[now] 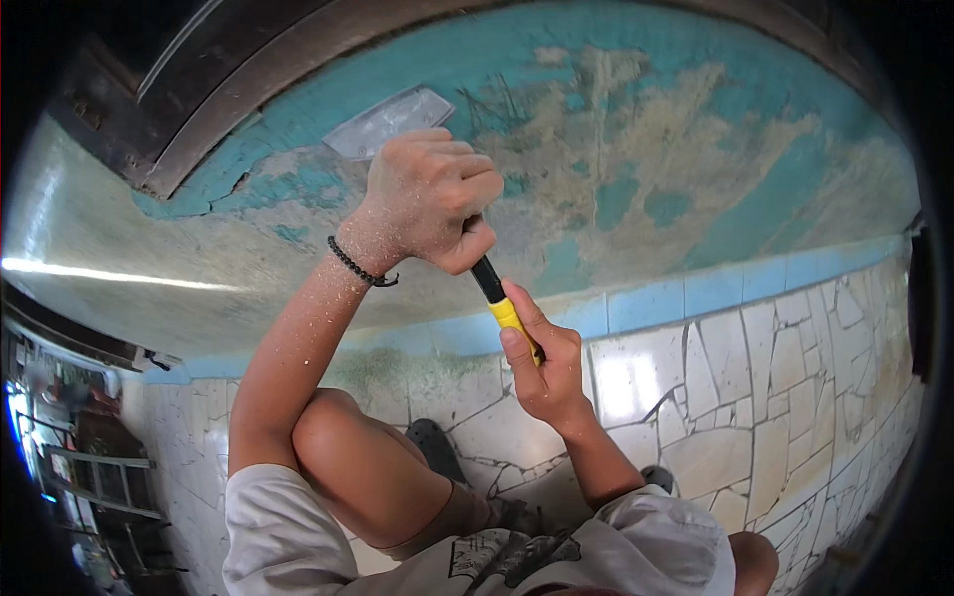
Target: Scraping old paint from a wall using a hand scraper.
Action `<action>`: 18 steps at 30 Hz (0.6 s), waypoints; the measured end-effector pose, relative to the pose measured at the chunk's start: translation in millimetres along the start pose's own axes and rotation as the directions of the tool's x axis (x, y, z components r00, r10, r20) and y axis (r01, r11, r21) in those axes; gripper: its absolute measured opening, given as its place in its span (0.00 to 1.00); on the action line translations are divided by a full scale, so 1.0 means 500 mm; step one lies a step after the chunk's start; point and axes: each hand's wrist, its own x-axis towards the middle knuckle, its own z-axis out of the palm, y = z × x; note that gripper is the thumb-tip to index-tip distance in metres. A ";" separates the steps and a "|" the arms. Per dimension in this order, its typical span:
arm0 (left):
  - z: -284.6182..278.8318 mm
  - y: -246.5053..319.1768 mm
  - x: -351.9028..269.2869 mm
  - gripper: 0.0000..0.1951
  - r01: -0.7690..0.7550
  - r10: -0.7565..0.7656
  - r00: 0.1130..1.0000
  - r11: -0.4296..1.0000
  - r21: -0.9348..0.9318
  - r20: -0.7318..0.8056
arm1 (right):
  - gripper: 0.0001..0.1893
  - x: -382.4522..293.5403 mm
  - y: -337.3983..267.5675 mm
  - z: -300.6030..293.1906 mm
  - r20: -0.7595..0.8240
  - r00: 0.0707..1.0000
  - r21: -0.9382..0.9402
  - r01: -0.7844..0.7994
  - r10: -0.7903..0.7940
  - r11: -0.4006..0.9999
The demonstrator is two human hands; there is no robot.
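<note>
A long-handled wall scraper with a wide metal blade lies against a wall of flaking turquoise paint. My left hand, dusted with pale flakes and wearing a black beaded bracelet, is closed round the black upper part of the handle, just below the blade. Lower down, my right hand holds the yellow and black end of the handle, with its thumb and a finger along it. Bare grey-brown patches show on the wall to the right of the blade.
A dark wooden frame borders the wall above and at the left. Light blue tiles run along the wall's foot, above a floor of irregular pale stone. Pale debris lies at the wall's foot. A metal ladder-like frame stands far left.
</note>
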 end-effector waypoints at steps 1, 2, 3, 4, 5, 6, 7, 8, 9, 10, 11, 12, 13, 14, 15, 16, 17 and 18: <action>0.009 0.002 -0.010 0.13 -0.008 0.009 0.999 1.000 -0.022 0.041 | 0.25 -0.010 0.016 0.012 -0.012 1.000 0.032 0.002 -0.002 0.999; 0.036 0.010 -0.028 0.13 -0.022 0.024 0.998 0.999 -0.032 0.051 | 0.25 -0.031 0.034 0.020 -0.029 1.000 0.038 -0.006 0.007 0.999; 0.073 0.019 -0.055 0.15 -0.031 0.038 0.998 0.993 -0.114 0.059 | 0.23 -0.051 0.057 0.026 -0.013 0.994 0.107 -0.106 0.108 0.989; 0.093 0.026 -0.067 0.16 -0.040 0.054 0.996 0.982 -0.185 0.068 | 0.22 -0.062 0.078 0.024 0.015 0.980 0.179 -0.197 0.198 0.964; 0.111 0.040 -0.068 0.16 -0.051 0.065 0.995 0.983 -0.175 0.074 | 0.22 -0.070 0.108 0.007 0.008 0.982 0.190 -0.186 0.188 0.964; 0.119 0.055 -0.068 0.16 -0.064 0.104 0.985 0.961 -0.267 0.135 | 0.20 -0.075 0.138 -0.019 0.074 0.978 0.112 -0.200 0.193 0.973; 0.121 0.064 -0.065 0.17 -0.071 0.147 0.971 0.929 -0.363 0.188 | 0.19 -0.077 0.163 -0.054 0.134 0.970 0.025 -0.210 0.205 0.977; 0.105 0.066 -0.058 0.17 -0.077 0.154 0.968 0.934 -0.349 0.198 | 0.17 -0.071 0.173 -0.094 0.148 0.965 -0.020 -0.215 0.215 0.976; 0.076 0.068 -0.050 0.20 -0.173 0.185 0.982 0.951 -0.256 0.025 | 0.16 -0.062 0.175 -0.136 0.165 0.960 -0.062 -0.219 0.226 0.974; 0.058 0.069 -0.045 0.24 -0.253 0.229 0.961 0.954 -0.160 -0.153 | 0.15 -0.058 0.174 -0.186 0.165 0.959 -0.105 -0.217 0.232 0.971; 0.054 0.064 -0.043 0.24 -0.260 0.232 0.959 0.949 -0.176 -0.164 | 0.14 -0.062 0.165 -0.245 0.153 0.955 -0.167 -0.228 0.253 0.959; 0.033 0.051 -0.047 0.29 -0.133 0.120 0.971 0.990 -0.048 -0.208 | 0.14 -0.060 0.150 -0.288 0.136 0.959 -0.186 -0.223 0.250 0.957; 0.021 0.036 -0.053 0.36 0.007 0.012 0.962 0.998 0.070 -0.273 | 0.14 -0.059 0.136 -0.325 0.118 0.962 -0.213 -0.219 0.248 0.952; 0.019 0.018 -0.063 0.36 0.005 0.013 0.961 0.998 0.067 -0.278 | 0.14 -0.061 0.124 -0.354 0.084 0.957 -0.218 -0.254 0.278 0.942; 0.026 0.000 -0.080 0.39 0.151 -0.120 0.971 0.978 0.145 -0.206 | 0.14 -0.062 0.112 -0.379 0.053 0.951 -0.221 -0.287 0.305 0.932; 0.036 -0.012 -0.098 0.42 0.287 -0.259 0.955 0.929 0.234 -0.141 | 0.14 -0.060 0.103 -0.395 0.038 0.953 -0.198 -0.286 0.299 0.937; 0.052 -0.019 -0.119 0.42 0.289 -0.260 0.955 0.928 0.235 -0.145 | 0.15 -0.057 0.085 -0.405 0.016 0.951 -0.164 -0.301 0.308 0.939; 0.074 -0.025 -0.141 0.44 0.246 -0.226 0.969 0.912 0.329 -0.096 | 0.16 -0.059 0.082 -0.414 -0.005 0.954 -0.144 -0.298 0.301 0.943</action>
